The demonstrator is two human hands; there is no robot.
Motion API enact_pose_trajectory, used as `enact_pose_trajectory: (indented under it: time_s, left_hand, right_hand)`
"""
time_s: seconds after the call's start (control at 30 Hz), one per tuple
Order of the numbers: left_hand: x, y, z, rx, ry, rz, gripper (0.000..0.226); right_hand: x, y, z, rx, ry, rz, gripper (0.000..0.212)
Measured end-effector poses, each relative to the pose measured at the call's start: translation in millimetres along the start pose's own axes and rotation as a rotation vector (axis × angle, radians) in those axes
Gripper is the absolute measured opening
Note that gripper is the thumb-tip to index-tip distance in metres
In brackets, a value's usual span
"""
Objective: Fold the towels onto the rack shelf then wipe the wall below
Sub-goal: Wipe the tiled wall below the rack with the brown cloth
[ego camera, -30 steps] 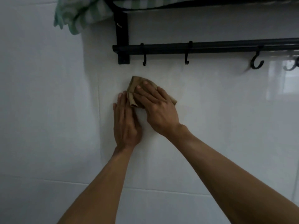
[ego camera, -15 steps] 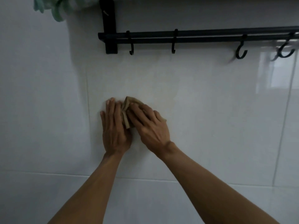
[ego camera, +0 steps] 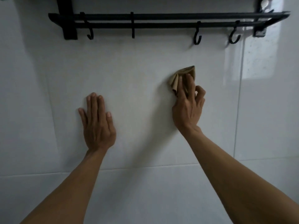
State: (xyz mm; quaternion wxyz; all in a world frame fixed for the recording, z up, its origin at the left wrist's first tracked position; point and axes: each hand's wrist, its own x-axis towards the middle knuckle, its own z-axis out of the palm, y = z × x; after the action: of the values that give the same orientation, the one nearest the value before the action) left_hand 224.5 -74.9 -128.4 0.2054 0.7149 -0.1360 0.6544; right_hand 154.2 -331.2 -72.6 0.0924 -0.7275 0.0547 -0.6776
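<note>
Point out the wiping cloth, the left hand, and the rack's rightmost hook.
wiping cloth (ego camera: 176, 77), head view, folded edge above the fingers.
left hand (ego camera: 97, 126), head view, back of hand.
rightmost hook (ego camera: 234, 38), head view, lower curve.

right hand (ego camera: 187, 109) and cloth (ego camera: 182, 76) moved right, hands now apart

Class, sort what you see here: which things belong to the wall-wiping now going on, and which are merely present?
In use:
- brown cloth, pressed to the wall by the right hand
- white tiled wall
- left hand, flat on the wall, apart from the cloth

Merely present:
- black rack above
- its four empty hooks
</note>
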Motion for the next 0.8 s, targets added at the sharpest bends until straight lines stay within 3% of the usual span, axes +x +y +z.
enact_pose_trajectory:
  time_s: [0.2, 0.37, 0.6, 0.8]
  left_hand:
    - [-5.8, 0.9, 4.7, -0.005, 0.054, 0.003, 0.053]
    - [-9.0, 0.4, 7.8, -0.028, 0.088, 0.015, 0.052]
    - [-15.3, -5.2, 9.7, -0.064, 0.127, 0.035, 0.051]
    - [-14.4, -8.6, 10.2, -0.125, 0.121, 0.054, 0.050]
  right_hand:
    - [-7.6, 87.8, -26.7, -0.083, 0.017, 0.306, 0.058]
    - [-45.6, 123.0, -29.8, -0.038, 0.069, 0.304, 0.071]
    - [-75.6, 93.1, -8.8, 0.060, 0.238, 0.360, 0.075]
    - [-100.6, 20.7, 8.3, 0.141, 0.193, 0.360, 0.080]
